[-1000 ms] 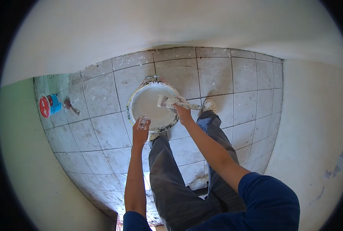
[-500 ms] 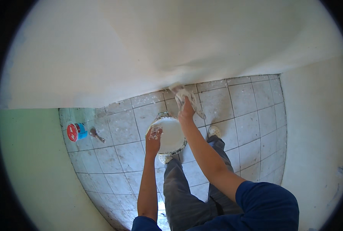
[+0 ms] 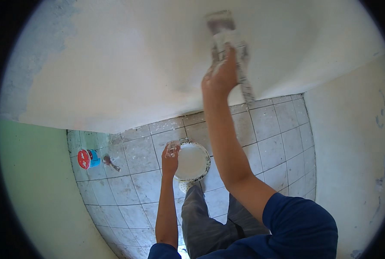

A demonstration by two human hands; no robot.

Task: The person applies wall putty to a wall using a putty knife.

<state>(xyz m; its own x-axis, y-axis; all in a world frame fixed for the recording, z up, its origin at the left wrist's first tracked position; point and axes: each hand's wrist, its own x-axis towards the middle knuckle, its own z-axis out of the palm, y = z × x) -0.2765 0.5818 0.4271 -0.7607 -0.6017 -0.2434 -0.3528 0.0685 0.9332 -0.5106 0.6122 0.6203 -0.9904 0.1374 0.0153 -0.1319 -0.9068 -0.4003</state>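
Observation:
Up against the pale wall (image 3: 158, 47), my right hand (image 3: 220, 77) is wrapped round a putty-smeared putty knife (image 3: 221, 22), its broad end pointing up. A long, crumpled-looking whitish piece (image 3: 247, 84) hangs down beside the same hand; motion blur hides what it is. My left hand (image 3: 171, 151), fingers curled and coated in white paste, is at the left rim of a round bucket (image 3: 208, 172). Whether it grips the rim or something small cannot be made out. White paste (image 3: 191, 162) fills the bucket.
A red-lidded blue tub (image 3: 88, 159) lies tipped on the tiled floor (image 3: 140, 153) at left, near a small dark brush-like tool (image 3: 111, 163). White splatter dots the tiles along the wall. Walls close in on both sides; one shoe (image 3: 186, 186) shows below the bucket.
My right hand has risen with the putty knife from the foot of the wall to well up it. My left hand has shifted slightly outward at the bucket's rim.

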